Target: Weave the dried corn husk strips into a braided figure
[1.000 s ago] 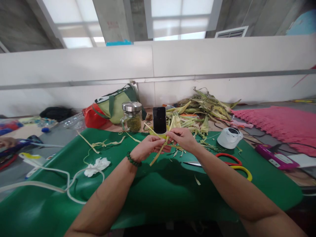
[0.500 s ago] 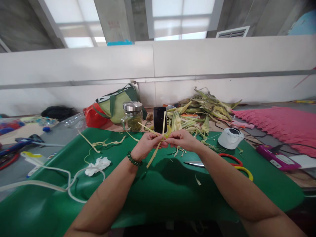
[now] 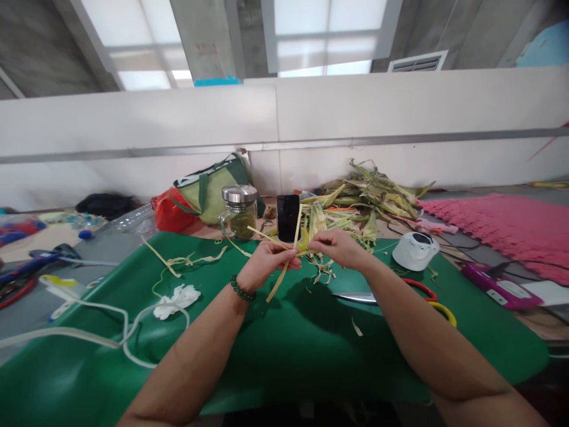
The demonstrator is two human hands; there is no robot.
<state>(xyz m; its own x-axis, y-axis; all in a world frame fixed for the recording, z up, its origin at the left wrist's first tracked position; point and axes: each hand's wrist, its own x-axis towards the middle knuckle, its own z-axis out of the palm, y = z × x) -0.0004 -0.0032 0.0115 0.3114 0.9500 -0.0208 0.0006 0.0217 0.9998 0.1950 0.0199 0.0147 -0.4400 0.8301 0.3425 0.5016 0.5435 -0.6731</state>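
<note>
Pale yellow corn husk strips [image 3: 278,283] cross one another between my hands, above the green mat. My left hand [image 3: 271,258], with a green bead bracelet at the wrist, pinches them where they cross. One strip points up in front of the phone, one slants to the upper left, and one hangs toward me. My right hand [image 3: 335,246] is closed on the end of a strip that runs to the right; its fingertips partly hide that end. Large scissors [image 3: 355,297] with red and yellow handles lie beneath my right forearm, which covers part of them.
Beyond my hands a black phone [image 3: 288,218] stands upright beside a lidded glass jar [image 3: 240,220]. Corn husks [image 3: 377,190] are heaped at the back right, near a white roll [image 3: 415,249]. White cord [image 3: 125,320] and crumpled tissue [image 3: 176,301] lie on the left.
My right hand first moved in to the crossing, then drew away to the right holding a strip end. The upright strip has swung from a right slant to nearly vertical. My left hand stays almost in place.
</note>
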